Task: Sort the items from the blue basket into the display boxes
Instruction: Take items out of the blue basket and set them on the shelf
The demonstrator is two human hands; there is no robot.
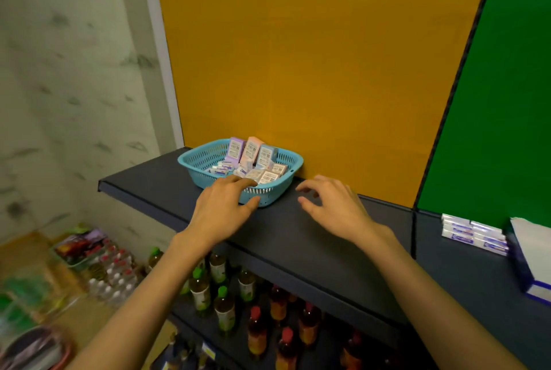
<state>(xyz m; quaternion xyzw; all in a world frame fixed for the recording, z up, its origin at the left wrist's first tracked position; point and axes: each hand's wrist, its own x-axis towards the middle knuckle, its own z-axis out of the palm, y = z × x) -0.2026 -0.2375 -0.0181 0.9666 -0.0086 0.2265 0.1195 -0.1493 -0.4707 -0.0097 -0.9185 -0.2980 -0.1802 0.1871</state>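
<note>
Head view gives us a dark shelf set against an orange back panel, with a green panel to the right. On the shelf, toward its left end and close to the orange panel, stands the blue basket. It holds small cartons: three lean upright at the back, one lilac, one pink, one pale blue, and flatter packs lie in front of them.

Our left hand grasps the basket's near rim, fingers over the edge and thumb against the outer wall. Our right hand is above the shelf just right of the basket, released, fingers loosely spread and holding nothing; we cannot tell whether it touches the shelf.

Far right on the shelf lie stacked white and blue boxes, and beside them a white box with a blue edge. On the lower shelf stand bottles with green and red caps.
</note>
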